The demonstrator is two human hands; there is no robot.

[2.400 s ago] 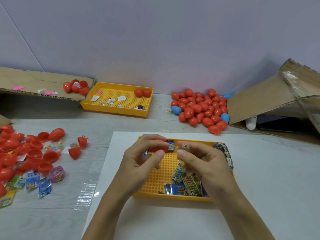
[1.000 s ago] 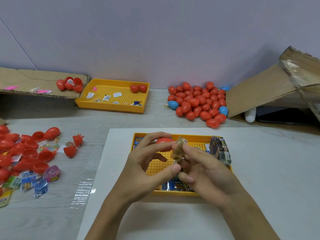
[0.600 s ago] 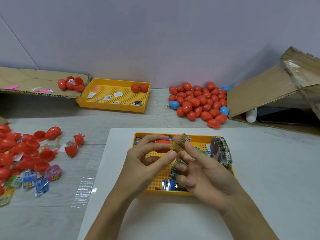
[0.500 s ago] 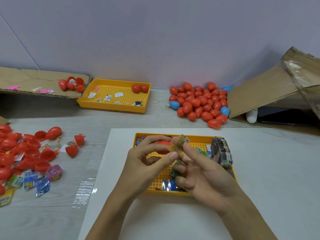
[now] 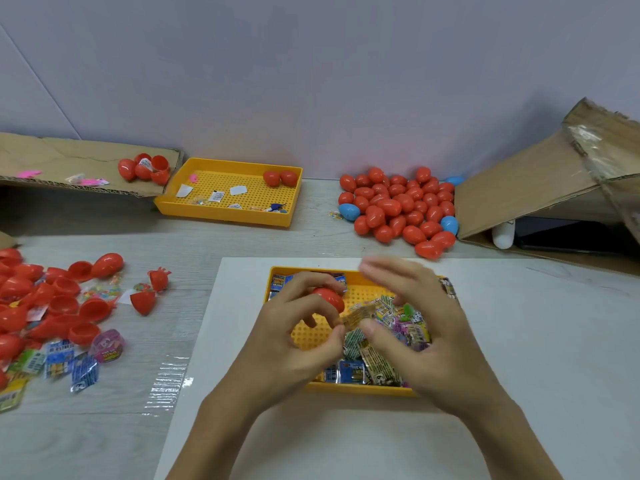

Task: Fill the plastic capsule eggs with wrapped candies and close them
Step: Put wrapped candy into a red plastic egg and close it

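My left hand [image 5: 291,344] grips a red capsule egg piece [image 5: 329,298] over the near yellow tray [image 5: 346,388]. A brown wrapped candy [image 5: 358,315] sticks out just below the egg, by my left thumb. My right hand [image 5: 422,327] hovers beside it, motion-blurred, with its fingers spread and straight and its thumb close to the candy. Several wrapped candies [image 5: 381,362] lie in the tray's right half, partly hidden by my hands.
A pile of closed red and blue eggs [image 5: 398,209] lies at the back right beside a tipped cardboard box [image 5: 519,188]. Open red halves [image 5: 52,299] and loose candy packets [image 5: 69,365] cover the left. A second yellow tray [image 5: 225,216] stands at the back.
The candy has come down from above the egg to just beside it. My right fingers have let go of it and spread upward, while my left hand keeps hold of the egg.
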